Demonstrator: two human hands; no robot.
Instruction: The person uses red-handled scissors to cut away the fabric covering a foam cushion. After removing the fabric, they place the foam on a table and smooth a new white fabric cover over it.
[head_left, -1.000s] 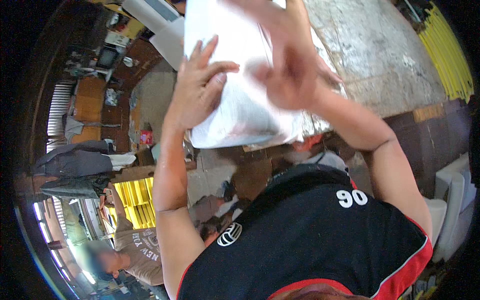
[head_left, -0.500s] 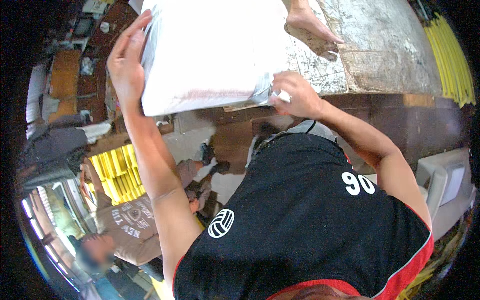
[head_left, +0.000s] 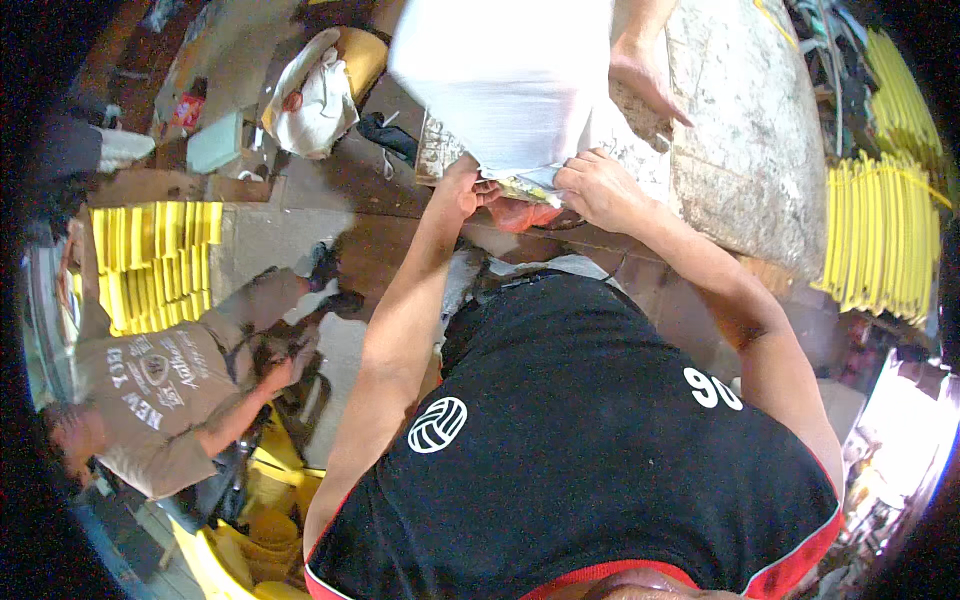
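Note:
A large white wrapped bundle lies on a worn, paint-marked tabletop, its surface bright and partly washed out. At the bundle's near left corner my left hand has its fingers curled round the wrapping's edge. My right hand pinches the wrapping at the near right corner. Between the two hands a crumpled, yellowish strip shows along the edge. Just below it is an orange-red thing whose kind I cannot make out. My fingertips are partly hidden by the wrapping.
Another person's bare foot rests on the tabletop beside the bundle. Stacked yellow pieces stand at the right, more yellow pieces at the left. A person in a brown shirt is at the left, near a yellow container.
My left hand has come from the bundle's far left side down to its near edge, closer to my right hand. The view has shifted, showing more floor at the left.

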